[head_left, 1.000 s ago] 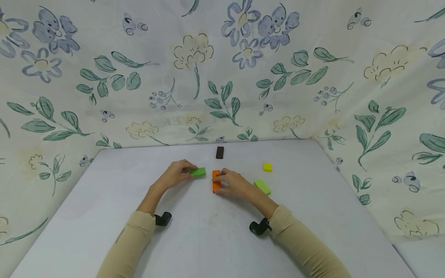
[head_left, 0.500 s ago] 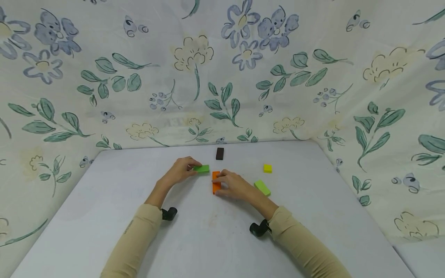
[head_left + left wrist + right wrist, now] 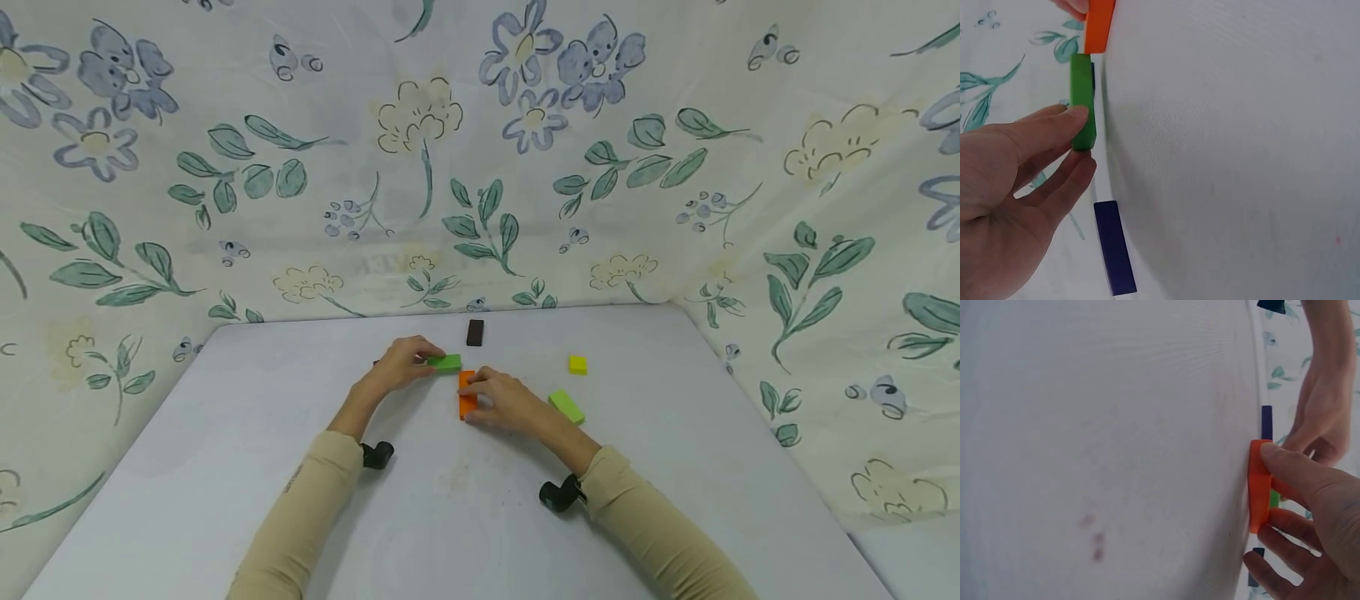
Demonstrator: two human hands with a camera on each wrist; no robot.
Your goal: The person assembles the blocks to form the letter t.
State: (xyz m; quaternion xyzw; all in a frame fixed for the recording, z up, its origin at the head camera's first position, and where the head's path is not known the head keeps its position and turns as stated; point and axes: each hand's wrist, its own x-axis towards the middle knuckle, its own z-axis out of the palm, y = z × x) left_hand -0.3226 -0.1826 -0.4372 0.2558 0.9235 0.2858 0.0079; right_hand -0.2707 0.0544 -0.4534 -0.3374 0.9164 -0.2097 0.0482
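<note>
My left hand pinches a green block between thumb and fingers, its free end pointing toward the orange block. In the left wrist view, thumb and fingers grip the lower part of that green block. My right hand holds an orange block with its long side running away from me. The right wrist view shows the thumb near one end of the orange block and fingers by the other. The two blocks are close together; whether they touch, I cannot tell.
A dark block lies beyond the hands. To the right are a yellow block and a light green block. A dark blue block sits behind the left hand, mostly hidden in the head view. Floral cloth surrounds the white table.
My left hand has moved to the right and slightly away from me, bringing the green block near the orange one. The right hand keeps its hold on the orange block in place.
</note>
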